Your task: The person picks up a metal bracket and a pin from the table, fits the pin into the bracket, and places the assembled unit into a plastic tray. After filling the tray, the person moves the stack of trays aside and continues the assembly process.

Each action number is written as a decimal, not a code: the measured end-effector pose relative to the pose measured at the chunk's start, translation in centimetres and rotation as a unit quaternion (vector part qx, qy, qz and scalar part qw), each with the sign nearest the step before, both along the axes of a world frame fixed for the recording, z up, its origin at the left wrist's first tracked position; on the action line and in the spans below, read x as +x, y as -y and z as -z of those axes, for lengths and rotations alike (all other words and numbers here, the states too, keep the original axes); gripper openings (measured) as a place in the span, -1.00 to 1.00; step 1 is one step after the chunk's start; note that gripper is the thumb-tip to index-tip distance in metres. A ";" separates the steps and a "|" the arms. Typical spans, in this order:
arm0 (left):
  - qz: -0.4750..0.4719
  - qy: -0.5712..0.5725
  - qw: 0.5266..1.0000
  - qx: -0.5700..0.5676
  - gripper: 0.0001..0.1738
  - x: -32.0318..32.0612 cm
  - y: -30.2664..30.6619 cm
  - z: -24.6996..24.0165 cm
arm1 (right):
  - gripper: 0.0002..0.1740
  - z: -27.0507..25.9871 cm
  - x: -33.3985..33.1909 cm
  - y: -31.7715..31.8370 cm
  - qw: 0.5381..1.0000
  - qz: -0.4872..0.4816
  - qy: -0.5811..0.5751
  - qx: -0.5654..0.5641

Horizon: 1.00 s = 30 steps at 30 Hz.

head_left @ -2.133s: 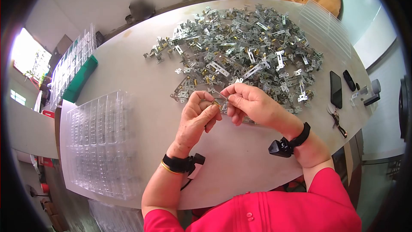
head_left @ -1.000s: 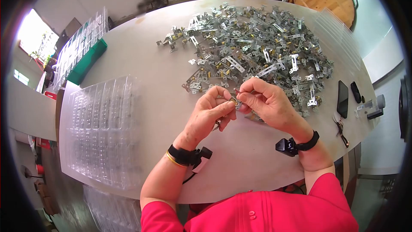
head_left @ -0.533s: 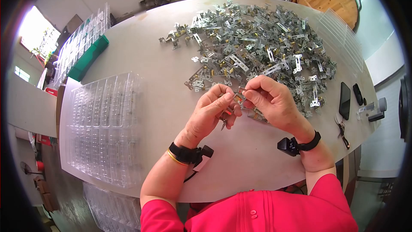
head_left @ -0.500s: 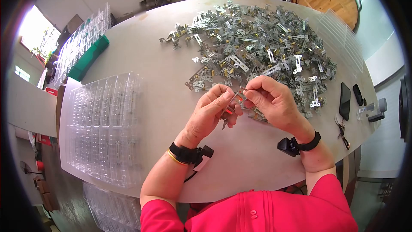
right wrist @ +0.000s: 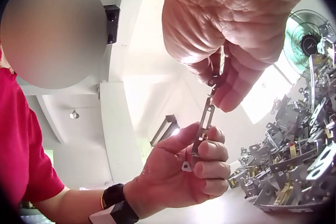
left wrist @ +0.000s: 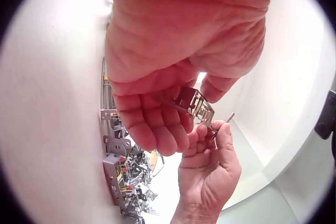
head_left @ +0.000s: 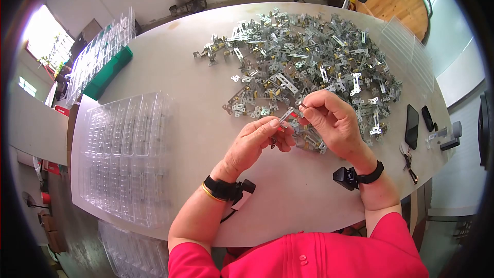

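My left hand (head_left: 254, 141) grips a slim slotted metal bracket (head_left: 288, 116) between thumb and fingers. The bracket's far end points to my right hand (head_left: 335, 123), whose thumb and forefinger pinch at that end. In the left wrist view a thin metal rod (left wrist: 231, 117) sticks out from the right fingertips. From the right wrist view, the bracket (right wrist: 207, 119) spans the gap between both hands, its lower end in the left fingers. Just beyond the hands lies a large pile of metal brackets (head_left: 298, 55), some with brass-coloured parts.
Clear plastic compartment trays (head_left: 123, 144) lie at the left of the table (head_left: 206, 134). A green bin (head_left: 109, 73) stands behind them with more clear trays. On the right are a black phone (head_left: 411, 126) and a small pair of pliers (head_left: 408, 162). A clear ribbed sheet lies at back right.
The hands have drawn slightly apart, so more of the bracket shows between them. The left hand sits a little lower; its middle fingers have shifted. The head view has tilted slightly.
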<state>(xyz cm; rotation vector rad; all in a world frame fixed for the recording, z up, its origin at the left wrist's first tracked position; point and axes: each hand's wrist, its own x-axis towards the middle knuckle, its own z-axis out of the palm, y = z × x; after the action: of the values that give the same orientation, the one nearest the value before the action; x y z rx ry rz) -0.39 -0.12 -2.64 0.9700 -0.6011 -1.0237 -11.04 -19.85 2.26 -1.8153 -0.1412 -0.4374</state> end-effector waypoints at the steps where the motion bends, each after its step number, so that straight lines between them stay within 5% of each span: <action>1: 0.000 0.001 1.000 -0.001 -0.57 0.0 0.0 0.0 | -0.96 0.0 0.1 -0.1 1.000 0.006 0.015 0.008; 9: -0.015 0.035 0.999 -0.005 -0.66 0.0 0.0 0.0 | -0.94 -0.4 0.2 0.0 0.999 -0.001 0.030 0.009; 15: -0.057 0.029 0.998 -0.029 -0.72 0.0 0.2 0.6 | -0.93 -0.5 0.5 0.2 0.988 0.090 0.084 -0.092; 18: -0.065 0.034 0.997 -0.023 -0.72 0.0 0.2 0.6 | -0.92 -1.0 0.2 -0.3 0.994 0.097 0.006 -0.047; 23: -0.039 0.030 0.998 -0.030 -0.72 -0.3 0.5 0.4 | -0.90 -2.3 0.9 -3.1 0.979 -0.050 -0.059 0.188; 30: -0.046 0.014 0.998 -0.044 -0.76 -0.9 0.5 0.2 | -0.82 -3.7 2.3 -5.7 0.963 -0.120 -0.065 0.230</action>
<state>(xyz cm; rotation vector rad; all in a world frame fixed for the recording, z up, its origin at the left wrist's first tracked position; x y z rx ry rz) -1.33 -0.64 -2.87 0.9273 -0.6143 -0.8949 -8.79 -14.14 5.99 -1.3423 -0.1521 -0.1583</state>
